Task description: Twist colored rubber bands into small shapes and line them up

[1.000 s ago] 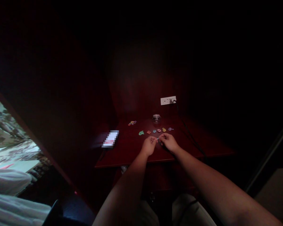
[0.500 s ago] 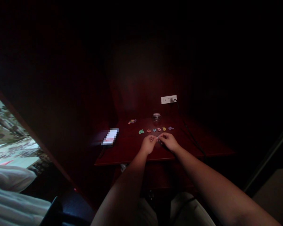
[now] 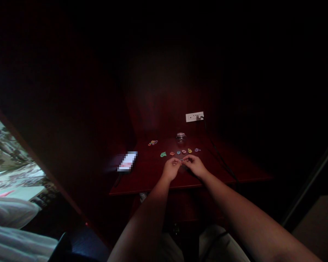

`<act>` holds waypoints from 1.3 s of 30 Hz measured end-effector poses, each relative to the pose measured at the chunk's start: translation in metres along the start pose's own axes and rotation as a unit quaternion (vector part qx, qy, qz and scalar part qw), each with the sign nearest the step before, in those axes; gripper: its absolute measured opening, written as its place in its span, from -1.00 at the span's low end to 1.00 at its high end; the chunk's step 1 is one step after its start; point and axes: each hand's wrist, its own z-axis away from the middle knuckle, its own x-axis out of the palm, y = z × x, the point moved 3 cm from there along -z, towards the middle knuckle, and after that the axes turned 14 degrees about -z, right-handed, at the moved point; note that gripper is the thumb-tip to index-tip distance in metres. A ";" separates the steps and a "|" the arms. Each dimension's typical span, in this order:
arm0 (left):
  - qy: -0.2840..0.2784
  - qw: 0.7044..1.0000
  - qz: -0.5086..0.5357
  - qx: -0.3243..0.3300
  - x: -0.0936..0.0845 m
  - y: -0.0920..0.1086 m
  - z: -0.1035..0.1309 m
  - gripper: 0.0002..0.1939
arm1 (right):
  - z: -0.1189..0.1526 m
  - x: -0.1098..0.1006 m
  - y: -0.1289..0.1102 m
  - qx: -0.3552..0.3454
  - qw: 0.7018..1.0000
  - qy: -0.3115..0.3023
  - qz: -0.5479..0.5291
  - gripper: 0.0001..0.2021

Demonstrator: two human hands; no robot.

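My left hand (image 3: 172, 169) and my right hand (image 3: 195, 166) meet fingertip to fingertip above the front of the dark red table (image 3: 147, 182). Both pinch one small pale ring-like band (image 3: 181, 160), too small to make out well. Just beyond them lies a row of small coloured bands in separate bunches: green (image 3: 163, 154), red-orange (image 3: 172, 154), blue (image 3: 178, 153), pink (image 3: 184, 151), yellow (image 3: 190, 150) and purple (image 3: 197, 150). Behind the row stands a clear lidded jar (image 3: 180, 138).
A lit phone (image 3: 127, 161) lies at the table's left. Several mixed-colour rings (image 3: 153, 143) rest at the back left. A white socket (image 3: 194, 116) on the back wall holds a plug, and its dark cable (image 3: 220, 156) runs down across the table's right side.
The pale band between my fingertips now shows more clearly as a loop. My hands have hardly moved; the whole view has shifted slightly.
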 end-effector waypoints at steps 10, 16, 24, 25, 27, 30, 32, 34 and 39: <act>0.003 1.000 -0.006 -0.003 -0.002 0.002 0.002 -0.85 | 0.001 -0.001 0.002 0.019 1.000 -0.014 0.007 -0.76; 0.011 1.000 0.014 -0.012 -0.002 0.003 0.001 -0.85 | 0.000 -0.002 0.003 0.016 1.000 -0.012 0.018 -0.77; 0.010 1.000 -0.003 -0.009 -0.002 0.000 0.000 -0.89 | -0.001 -0.001 0.002 0.015 1.000 -0.011 0.019 -0.78; 0.010 1.000 -0.004 -0.009 -0.002 0.000 0.000 -0.89 | 0.000 0.000 0.001 0.014 1.000 -0.010 0.019 -0.78; 0.008 1.000 -0.006 -0.010 -0.001 -0.002 0.000 -0.88 | 0.000 0.001 -0.001 0.013 1.000 -0.009 0.016 -0.78; 0.006 1.000 -0.008 -0.012 -0.001 -0.002 0.000 -0.87 | 0.001 0.002 -0.003 0.014 1.000 -0.013 0.007 -0.77; 0.008 1.000 -0.011 -0.014 -0.001 -0.003 0.000 -0.87 | 0.001 0.001 -0.003 0.019 1.000 -0.012 0.003 -0.77; 0.009 1.000 -0.013 -0.015 -0.001 -0.004 -0.001 -0.86 | 0.001 0.001 -0.002 0.022 1.000 -0.006 0.002 -0.78; 0.011 1.000 -0.006 -0.012 -0.001 -0.005 -0.001 -0.86 | 0.002 0.001 -0.002 0.017 1.000 -0.006 0.005 -0.79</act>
